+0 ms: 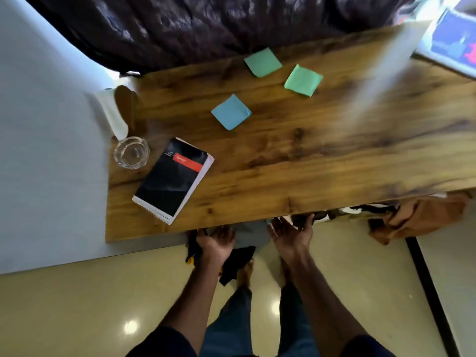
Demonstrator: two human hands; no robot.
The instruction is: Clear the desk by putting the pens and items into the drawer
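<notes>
The floor nearest the person is bare glossy tile, with room on both sides of the legs. Both forearms reach forward to the near edge of the wooden tabletop. The left hand meets that edge back-up with its fingertips tucked beneath the board, so I cannot tell whether its grip is curled or slack. A black cloth hangs just beside and below its wrist. The right hand is just to the right, palm turned left, with its grip spread, fingers straight and thumb raised, holding nothing. A grey surface shows between the hands under the edge; whether it is the drawer is unclear. Further right, a brown cloth hangs below the same edge.

On the tabletop, a black spiral notebook lies near the left near corner, tilted, just beside a glass ashtray at the left edge. The middle and right of the board are open wood. Farther back lie a blue sticky-note pad and two green ones, apart from one another. A blurred white sheet slants across the far right.
</notes>
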